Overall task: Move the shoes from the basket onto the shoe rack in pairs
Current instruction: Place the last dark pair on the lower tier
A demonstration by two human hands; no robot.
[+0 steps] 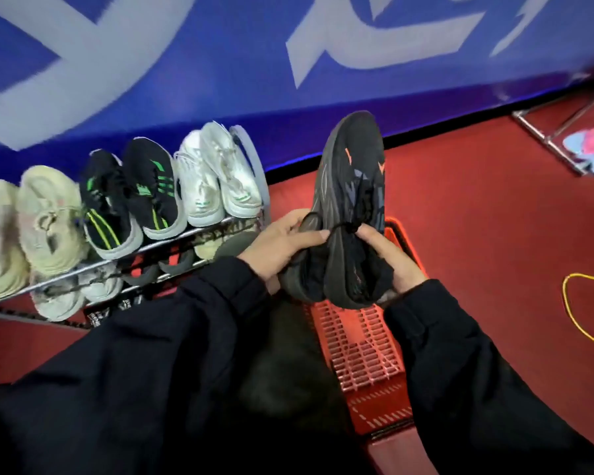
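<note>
A pair of dark grey shoes (352, 186) with orange marks is held upright over the red plastic basket (360, 351), toes pointing up. My left hand (282, 245) grips the heel end from the left, thumb on the black lace knot. My right hand (388, 255) holds the same pair from the right. On the metal shoe rack (172, 243) to the left, the top shelf carries a cream pair (21, 228), a black pair with green stripes (131, 197) and a white pair (216, 176). More shoes show on the lower shelf (83, 289).
A blue banner wall (220, 63) stands behind the rack. The floor is red carpet (494, 207). A yellow cord (583, 306) lies at the right, and a metal frame with coloured cloth (587, 149) stands at the far right. My dark sleeves hide much of the basket.
</note>
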